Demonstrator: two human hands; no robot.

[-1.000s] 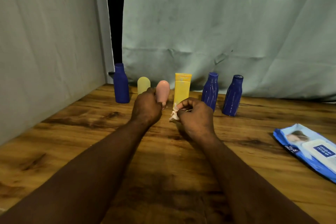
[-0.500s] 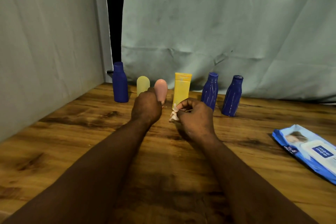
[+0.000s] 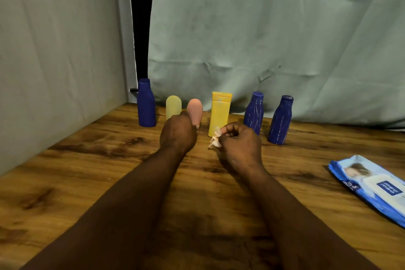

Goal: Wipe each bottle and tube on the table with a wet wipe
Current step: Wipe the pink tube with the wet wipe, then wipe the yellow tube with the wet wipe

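Observation:
A row of containers stands at the back of the wooden table: a blue bottle, a pale yellow tube, a pink tube, a yellow tube and two more blue bottles. My left hand grips the lower part of the pink tube, which leans slightly. My right hand pinches a crumpled wet wipe just right of the pink tube, in front of the yellow tube. The wipe does not touch the pink tube.
A blue pack of wet wipes lies flat at the table's right edge. Pale cloth hangs behind the row and along the left side, with a dark gap between the two sheets.
My left hand has shifted the pink tube slightly left and up. My right hand with the wipe has barely moved.

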